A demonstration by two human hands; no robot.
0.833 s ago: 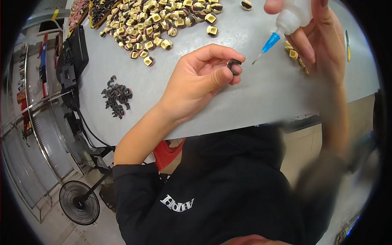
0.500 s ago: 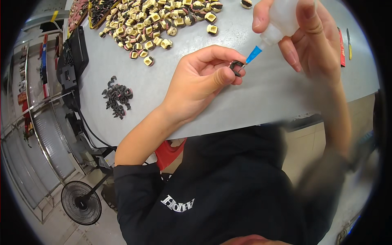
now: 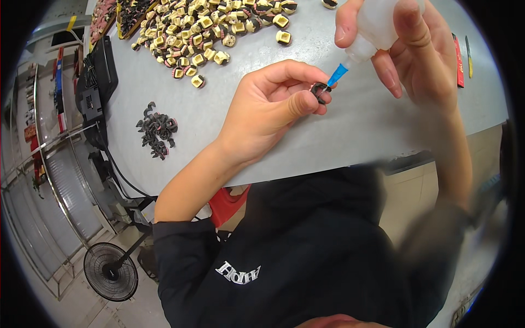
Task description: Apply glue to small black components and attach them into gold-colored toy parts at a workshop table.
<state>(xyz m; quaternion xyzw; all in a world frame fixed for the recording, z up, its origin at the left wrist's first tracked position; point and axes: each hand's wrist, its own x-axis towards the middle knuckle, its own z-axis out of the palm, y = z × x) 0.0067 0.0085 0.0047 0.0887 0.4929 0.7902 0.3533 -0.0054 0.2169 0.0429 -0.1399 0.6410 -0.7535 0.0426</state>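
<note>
My left hand pinches a small dark ring-shaped part between thumb and fingers above the grey table. My right hand grips a white squeeze bottle tilted down to the left. The bottle's blue nozzle tip touches the dark part.
A pile of small dark parts lies on the table's left. Several cream and dark square pieces are scattered at the top. A black box sits at the left edge, a red flat item at the right. A floor fan stands below.
My right hand brought the bottle down and left until its blue tip reached the dark part. My left hand stayed nearly still.
</note>
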